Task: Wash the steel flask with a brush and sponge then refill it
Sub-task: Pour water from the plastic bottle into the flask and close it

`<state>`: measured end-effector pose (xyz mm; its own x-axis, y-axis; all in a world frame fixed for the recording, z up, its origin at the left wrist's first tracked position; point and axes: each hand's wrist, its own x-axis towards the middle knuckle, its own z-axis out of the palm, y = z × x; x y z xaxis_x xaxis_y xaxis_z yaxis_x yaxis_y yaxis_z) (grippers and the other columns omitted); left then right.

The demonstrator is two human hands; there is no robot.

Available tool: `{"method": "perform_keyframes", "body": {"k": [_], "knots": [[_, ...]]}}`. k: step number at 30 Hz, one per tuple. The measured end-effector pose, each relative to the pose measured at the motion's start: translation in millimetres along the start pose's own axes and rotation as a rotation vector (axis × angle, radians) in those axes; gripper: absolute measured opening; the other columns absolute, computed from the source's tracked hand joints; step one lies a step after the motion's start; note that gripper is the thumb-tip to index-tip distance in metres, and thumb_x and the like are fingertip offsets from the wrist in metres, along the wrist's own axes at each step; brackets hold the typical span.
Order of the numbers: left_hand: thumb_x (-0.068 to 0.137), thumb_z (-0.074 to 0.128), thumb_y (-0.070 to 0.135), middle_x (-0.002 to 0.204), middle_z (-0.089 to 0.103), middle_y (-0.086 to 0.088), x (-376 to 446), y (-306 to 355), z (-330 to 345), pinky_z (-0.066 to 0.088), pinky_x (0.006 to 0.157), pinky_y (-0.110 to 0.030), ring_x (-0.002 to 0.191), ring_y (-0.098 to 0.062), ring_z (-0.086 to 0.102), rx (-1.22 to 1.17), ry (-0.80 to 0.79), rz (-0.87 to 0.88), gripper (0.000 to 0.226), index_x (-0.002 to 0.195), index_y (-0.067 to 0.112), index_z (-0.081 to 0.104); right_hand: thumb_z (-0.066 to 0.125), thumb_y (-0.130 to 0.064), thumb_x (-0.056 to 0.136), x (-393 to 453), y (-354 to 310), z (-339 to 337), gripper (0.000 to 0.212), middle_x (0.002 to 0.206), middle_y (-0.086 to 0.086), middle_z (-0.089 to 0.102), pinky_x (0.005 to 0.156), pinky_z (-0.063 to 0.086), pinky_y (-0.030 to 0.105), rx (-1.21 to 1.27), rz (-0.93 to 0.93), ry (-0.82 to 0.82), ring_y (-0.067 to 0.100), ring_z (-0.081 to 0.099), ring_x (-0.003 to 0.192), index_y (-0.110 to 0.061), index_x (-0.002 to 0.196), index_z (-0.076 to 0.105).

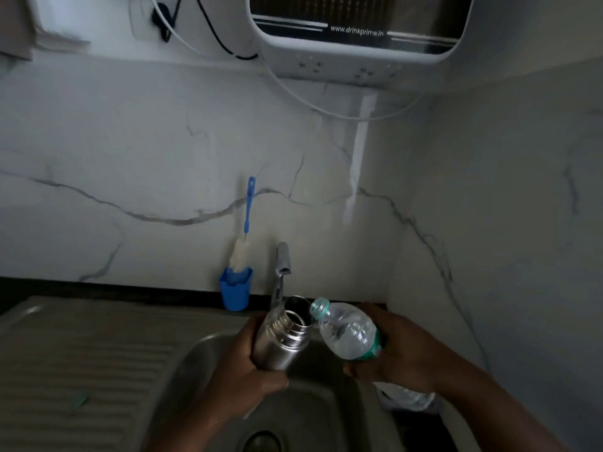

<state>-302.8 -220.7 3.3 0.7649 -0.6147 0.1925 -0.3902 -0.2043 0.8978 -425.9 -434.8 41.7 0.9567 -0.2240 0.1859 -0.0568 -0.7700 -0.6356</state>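
Observation:
My left hand [243, 370] grips the steel flask [280, 337] around its body and holds it over the sink, mouth open and tilted up toward the wall. My right hand [396, 349] grips a clear plastic water bottle [347, 332] with a green label. The bottle is uncapped and tipped left, its neck next to the flask's open mouth. A blue-handled bottle brush [244, 230] stands in a blue holder [235, 290] against the wall, left of the tap. No sponge is visible.
The steel sink basin [313, 402] with its drain [261, 443] lies below my hands, a ribbed drainboard [81, 363] to the left. The tap [282, 262] rises just behind the flask. A white water purifier [359, 34] hangs on the marble wall above.

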Motion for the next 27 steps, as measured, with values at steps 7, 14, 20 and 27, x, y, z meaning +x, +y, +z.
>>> {"method": "perform_keyframes", "body": {"k": [7, 14, 20, 27], "knots": [[0.055, 0.081, -0.013, 0.103, 0.065, 0.014, 4, -42, 17, 0.044, 0.065, -0.005, 0.086, 0.003, 0.063, 0.017, 0.078, -0.054, 0.084, 0.117, 0.037, 0.052, 0.082, -0.04, 0.054, 9, 31, 16, 0.064, 0.103, -0.033, 0.062, 0.081, 0.05, 0.017, 0.011, 0.005, -0.088, -0.011, 0.06, 0.092, -0.063, 0.105, 0.051], [0.046, 0.077, 0.004, 0.103, 0.061, 0.041, 11, -86, 22, 0.045, 0.073, -0.005, 0.094, 0.015, 0.06, -0.005, 0.104, -0.135, 0.084, 0.115, 0.041, 0.047, 0.084, -0.032, 0.057, 30, 50, 41, 0.057, 0.1, -0.023, 0.064, 0.081, 0.053, 0.024, 0.037, 0.052, -0.186, -0.007, 0.061, 0.089, -0.053, 0.101, 0.055], [0.052, 0.079, -0.011, 0.095, 0.069, 0.021, 15, -114, 25, 0.046, 0.069, -0.008, 0.089, 0.017, 0.06, 0.018, 0.1, -0.215, 0.082, 0.107, 0.042, 0.05, 0.078, -0.042, 0.052, 39, 67, 60, 0.07, 0.106, -0.027, 0.063, 0.082, 0.053, 0.024, 0.043, 0.092, -0.251, -0.007, 0.062, 0.094, -0.054, 0.115, 0.051], [0.038, 0.075, 0.025, 0.118, 0.063, 0.007, 18, -136, 25, 0.052, 0.083, -0.023, 0.104, -0.001, 0.061, 0.065, 0.065, -0.227, 0.091, 0.126, 0.031, 0.054, 0.072, -0.05, 0.047, 40, 77, 68, 0.075, 0.11, -0.022, 0.064, 0.086, 0.054, 0.031, -0.027, 0.148, -0.284, -0.006, 0.062, 0.096, -0.05, 0.119, 0.052]]}}
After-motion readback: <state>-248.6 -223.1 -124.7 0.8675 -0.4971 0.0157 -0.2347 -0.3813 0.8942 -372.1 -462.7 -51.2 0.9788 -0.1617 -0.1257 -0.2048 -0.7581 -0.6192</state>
